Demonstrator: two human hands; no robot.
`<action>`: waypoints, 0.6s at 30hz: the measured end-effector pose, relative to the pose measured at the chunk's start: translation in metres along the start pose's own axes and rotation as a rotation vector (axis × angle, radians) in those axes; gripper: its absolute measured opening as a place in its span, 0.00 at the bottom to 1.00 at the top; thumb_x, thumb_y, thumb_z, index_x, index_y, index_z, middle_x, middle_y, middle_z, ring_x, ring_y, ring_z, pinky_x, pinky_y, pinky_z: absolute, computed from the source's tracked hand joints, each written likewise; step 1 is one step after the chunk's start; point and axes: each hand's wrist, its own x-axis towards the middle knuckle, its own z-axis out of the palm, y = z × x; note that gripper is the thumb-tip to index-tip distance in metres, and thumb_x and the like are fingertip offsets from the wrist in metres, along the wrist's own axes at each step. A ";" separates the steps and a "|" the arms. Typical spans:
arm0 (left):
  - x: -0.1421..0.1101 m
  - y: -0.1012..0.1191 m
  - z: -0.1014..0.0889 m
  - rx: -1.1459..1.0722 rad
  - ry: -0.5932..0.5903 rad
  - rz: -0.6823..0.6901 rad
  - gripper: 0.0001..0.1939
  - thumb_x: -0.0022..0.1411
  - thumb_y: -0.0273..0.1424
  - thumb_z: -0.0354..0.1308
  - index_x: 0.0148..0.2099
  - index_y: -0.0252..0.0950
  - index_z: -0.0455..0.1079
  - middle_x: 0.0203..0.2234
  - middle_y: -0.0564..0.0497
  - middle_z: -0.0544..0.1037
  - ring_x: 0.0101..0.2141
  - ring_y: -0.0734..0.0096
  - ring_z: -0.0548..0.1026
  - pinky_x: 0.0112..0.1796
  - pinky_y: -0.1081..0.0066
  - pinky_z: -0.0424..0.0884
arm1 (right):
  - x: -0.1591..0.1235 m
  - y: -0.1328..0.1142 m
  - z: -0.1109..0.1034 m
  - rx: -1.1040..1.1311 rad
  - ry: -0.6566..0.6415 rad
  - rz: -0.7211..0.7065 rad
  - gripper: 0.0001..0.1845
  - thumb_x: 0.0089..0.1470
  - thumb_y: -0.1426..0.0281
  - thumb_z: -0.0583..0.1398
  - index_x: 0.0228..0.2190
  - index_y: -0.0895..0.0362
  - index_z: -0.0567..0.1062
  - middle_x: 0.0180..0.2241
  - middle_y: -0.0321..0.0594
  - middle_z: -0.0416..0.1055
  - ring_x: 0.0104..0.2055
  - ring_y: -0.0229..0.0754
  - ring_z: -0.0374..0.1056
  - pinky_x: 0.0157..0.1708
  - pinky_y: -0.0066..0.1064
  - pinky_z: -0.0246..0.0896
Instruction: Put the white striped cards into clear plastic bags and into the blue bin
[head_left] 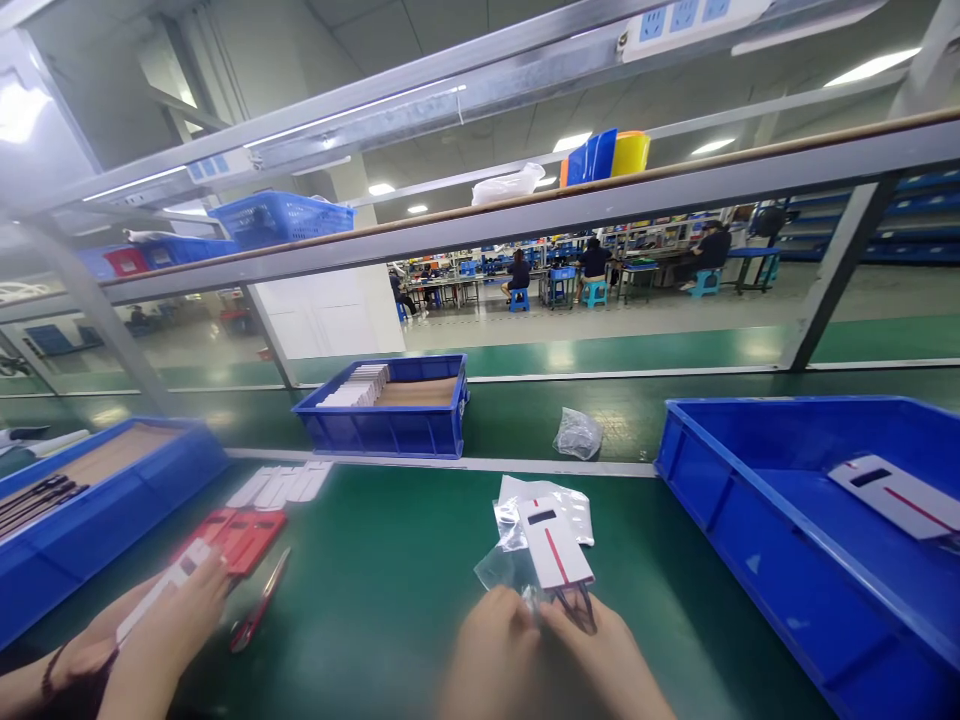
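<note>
Closest, the left hand [491, 650] and right hand [611, 655] both pinch the near end of a white card [553, 540] above the green table [390, 590]. Leftward, a co-worker's hand [176, 625] grips a white strip [161, 590]. Beyond sits a blue tray [386, 430].

A grey metal shelf frame [525, 215] is crossing the view at twelve o'clock above the green-topped bench [390, 590]. Beyond it, a glossy green and grey factory floor [600, 330] is reflecting white ceiling strip lights [874, 67], and seated workers [592, 262] are sitting at distant benches.
</note>
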 end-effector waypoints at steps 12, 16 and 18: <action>0.009 -0.041 0.026 -0.112 0.216 -0.161 0.12 0.62 0.37 0.52 0.27 0.39 0.58 0.24 0.52 0.66 0.28 0.67 0.67 0.32 0.67 0.66 | 0.004 -0.004 -0.013 -0.201 -0.044 -0.061 0.14 0.47 0.57 0.62 0.23 0.54 0.71 0.23 0.33 0.74 0.28 0.44 0.70 0.28 0.27 0.61; 0.008 -0.038 0.041 -0.002 0.203 -0.160 0.10 0.60 0.31 0.50 0.26 0.40 0.55 0.26 0.50 0.66 0.29 0.67 0.68 0.33 0.67 0.65 | -0.007 -0.009 -0.036 -0.240 -0.048 -0.085 0.21 0.53 0.49 0.57 0.25 0.53 0.72 0.25 0.36 0.76 0.31 0.48 0.73 0.32 0.29 0.65; 0.006 -0.037 0.046 0.019 0.185 -0.172 0.10 0.60 0.31 0.51 0.26 0.40 0.56 0.26 0.50 0.67 0.28 0.66 0.68 0.32 0.67 0.66 | -0.027 -0.012 -0.059 -0.275 -0.045 -0.109 0.25 0.55 0.46 0.55 0.24 0.53 0.74 0.24 0.37 0.76 0.29 0.48 0.72 0.31 0.30 0.66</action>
